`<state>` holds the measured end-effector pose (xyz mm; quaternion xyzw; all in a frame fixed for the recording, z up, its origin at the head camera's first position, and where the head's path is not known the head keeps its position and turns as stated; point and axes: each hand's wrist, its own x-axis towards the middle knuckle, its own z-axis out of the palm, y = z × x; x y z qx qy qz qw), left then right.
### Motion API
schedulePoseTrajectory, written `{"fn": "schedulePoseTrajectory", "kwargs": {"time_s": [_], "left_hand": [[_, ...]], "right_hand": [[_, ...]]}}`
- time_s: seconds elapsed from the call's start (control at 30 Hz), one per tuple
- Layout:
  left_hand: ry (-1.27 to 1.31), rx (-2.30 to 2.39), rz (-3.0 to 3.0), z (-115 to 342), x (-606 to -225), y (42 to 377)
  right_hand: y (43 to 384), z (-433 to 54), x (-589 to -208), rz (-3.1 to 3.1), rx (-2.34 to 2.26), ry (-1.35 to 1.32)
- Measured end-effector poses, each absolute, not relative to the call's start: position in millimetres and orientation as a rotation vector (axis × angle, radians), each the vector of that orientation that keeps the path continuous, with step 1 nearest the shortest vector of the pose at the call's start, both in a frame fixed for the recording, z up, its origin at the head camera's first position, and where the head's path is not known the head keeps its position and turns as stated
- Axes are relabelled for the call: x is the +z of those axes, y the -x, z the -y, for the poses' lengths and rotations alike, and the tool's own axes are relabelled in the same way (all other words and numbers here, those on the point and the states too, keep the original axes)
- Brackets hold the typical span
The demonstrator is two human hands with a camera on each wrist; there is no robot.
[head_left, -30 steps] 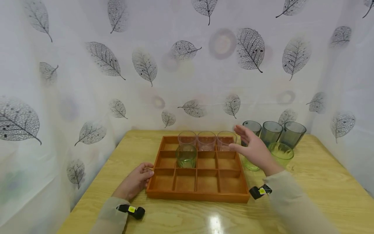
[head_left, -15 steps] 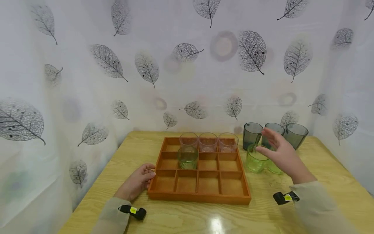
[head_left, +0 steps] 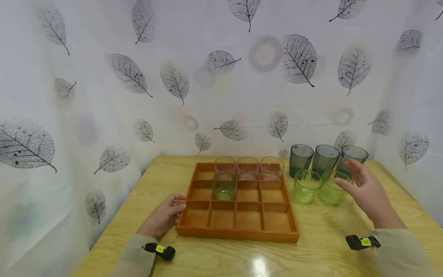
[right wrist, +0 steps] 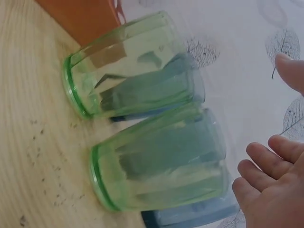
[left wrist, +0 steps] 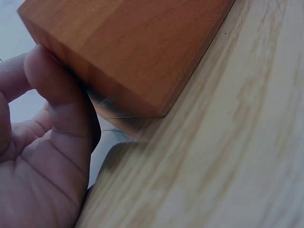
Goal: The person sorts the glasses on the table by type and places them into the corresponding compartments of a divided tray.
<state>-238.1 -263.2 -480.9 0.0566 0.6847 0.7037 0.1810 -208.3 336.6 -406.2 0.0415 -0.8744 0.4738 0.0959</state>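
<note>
Change over the last second: the right hand [head_left: 370,194] is moved off from the tray's back right corner, out to the right, and is now held beside the right-hand green glass tumbler [head_left: 331,193]. It is wide open, thumb spread from the fingers, nothing held; a gap to the tumbler is shown in the right wrist view.

The left hand [head_left: 164,215] is kept at the left side of the twelve-compartment wooden tray [head_left: 238,234]. The tray's outer wall is touched by bent fingers and appears to be lightly gripped; how firmly cannot be told.

No glass is displaced over that span, so the tray's load is judged unchanged. Three clear tumblers [head_left: 247,171] are stood in the back row, second to fourth compartments from the left. One green tumbler [head_left: 224,189] is seated in the middle row, second compartment.

With the hand shifted, the left-hand green tumbler [head_left: 308,190] is fully exposed, upright on the wooden table [head_left: 207,259] right of the tray. Three smoky gray tumblers [head_left: 325,157] are lined up behind the green pair.
</note>
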Motion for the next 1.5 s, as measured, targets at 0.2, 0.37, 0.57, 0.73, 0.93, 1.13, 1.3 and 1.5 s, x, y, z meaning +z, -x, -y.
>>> {"fn": "schedulePoseTrajectory", "kwargs": {"time_s": [0.2,0.37,0.57,0.73,0.93,1.13,1.3,1.5], "left_hand": [[-0.156,1.997,-1.924,261.5,-481.5,238.2],[-0.155,1.990,-1.933,260.1,-481.0,239.5],[-0.147,1.980,-1.942,259.7,-480.3,239.1],[-0.131,1.985,-1.936,259.7,-479.3,238.5],[-0.128,1.982,-1.946,261.2,-479.7,238.3],[-0.129,1.973,-1.958,262.3,-479.4,237.9],[-0.126,1.983,-1.948,262.2,-480.6,238.8],[-0.134,1.977,-1.953,263.3,-482.0,238.9]], "right_hand": [[211.0,-344.2,-416.1,2.589,1.442,-0.081],[216.4,-351.4,-428.0,2.588,1.518,-0.062],[223.8,-357.9,-453.5,2.644,1.531,-0.060],[227.4,-356.2,-465.8,2.675,1.481,-0.086],[228.9,-353.3,-473.2,2.593,1.578,-0.160],[228.0,-351.9,-474.6,2.569,1.596,-0.180],[227.9,-351.3,-473.4,2.572,1.559,-0.173],[227.7,-351.3,-469.5,2.609,1.529,-0.133]]}}
